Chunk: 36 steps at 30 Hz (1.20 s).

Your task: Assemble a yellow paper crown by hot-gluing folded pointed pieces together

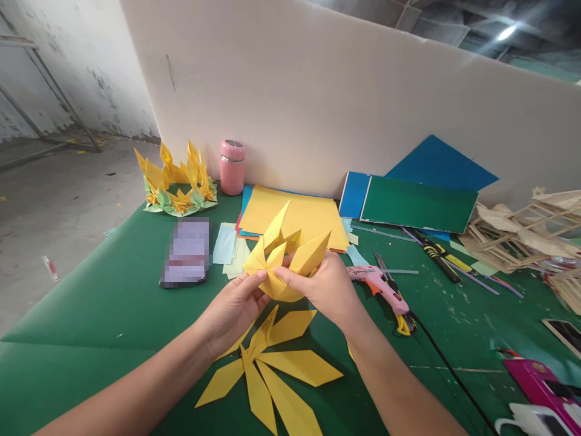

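Observation:
A folded yellow paper crown point(284, 284) with pointed petals is held above the table by both hands. My left hand point(247, 297) pinches its lower left side, thumb on the front and fingers behind. On the right side my right hand point(329, 287) grips it, with the thumb pressed on the front close to the left thumb. The two tall points stand up at its left and right. Below the hands, several folded yellow paper pieces point(299, 363) lie fanned out on the green table.
A finished yellow and green paper crown point(181, 197), a pink flask point(232, 169) and a phone point(187, 251) stand or lie left. Yellow sheets point(295, 209) lie behind. At right are a pink glue gun point(379, 284) with its cord, cutters point(440, 257) and wooden stick models point(521, 224).

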### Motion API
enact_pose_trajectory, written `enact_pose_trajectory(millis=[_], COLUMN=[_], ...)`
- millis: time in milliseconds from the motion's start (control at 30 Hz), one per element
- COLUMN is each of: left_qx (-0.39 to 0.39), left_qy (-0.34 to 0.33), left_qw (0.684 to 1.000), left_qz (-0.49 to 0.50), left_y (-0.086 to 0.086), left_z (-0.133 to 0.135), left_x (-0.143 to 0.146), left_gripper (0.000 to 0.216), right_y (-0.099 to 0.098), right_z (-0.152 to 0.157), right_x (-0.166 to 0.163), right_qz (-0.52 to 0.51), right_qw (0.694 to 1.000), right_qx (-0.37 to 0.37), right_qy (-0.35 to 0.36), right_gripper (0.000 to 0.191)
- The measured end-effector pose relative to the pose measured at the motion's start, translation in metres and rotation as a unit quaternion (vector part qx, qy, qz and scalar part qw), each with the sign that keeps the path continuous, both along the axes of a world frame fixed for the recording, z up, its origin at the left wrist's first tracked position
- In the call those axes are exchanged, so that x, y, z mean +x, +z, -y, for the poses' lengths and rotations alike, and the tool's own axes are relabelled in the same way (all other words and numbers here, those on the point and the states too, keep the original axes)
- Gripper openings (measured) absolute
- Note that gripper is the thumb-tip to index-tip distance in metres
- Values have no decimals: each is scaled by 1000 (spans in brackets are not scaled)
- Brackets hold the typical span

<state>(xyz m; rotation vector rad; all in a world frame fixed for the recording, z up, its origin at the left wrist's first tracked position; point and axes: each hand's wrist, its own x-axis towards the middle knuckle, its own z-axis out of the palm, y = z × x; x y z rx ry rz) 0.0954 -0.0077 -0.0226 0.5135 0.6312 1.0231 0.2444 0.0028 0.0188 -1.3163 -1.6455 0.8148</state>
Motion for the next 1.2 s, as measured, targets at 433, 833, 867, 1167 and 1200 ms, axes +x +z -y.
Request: enact_pose_trajectory(millis=[433, 833, 867, 1167, 1200], left_qx=[-18, -28, -34, -77, -76], left_qy=[-3, 9, 10, 29, 33], left_qw=[1000, 999, 999, 996, 996], left_qz=[-3, 19, 24, 21, 11], left_y=[-1, 1, 1, 3, 3], left_z=[0, 0, -1, -2, -2], left_x=[-2, -2, -3, -5, -4], left_gripper=[30, 20, 17, 14, 14], right_y=[0, 2, 2, 2, 3], right_z=[1, 1, 0, -3, -3], right_x=[-1, 1, 2, 6, 7], right_qz=[30, 22, 22, 16, 14], right_qw=[1000, 1000, 1000, 1000, 1000], right_qx=[3, 0, 2, 18, 20], right_qy=[-1, -5, -4, -12, -13], right_gripper=[5, 7, 7, 7, 7])
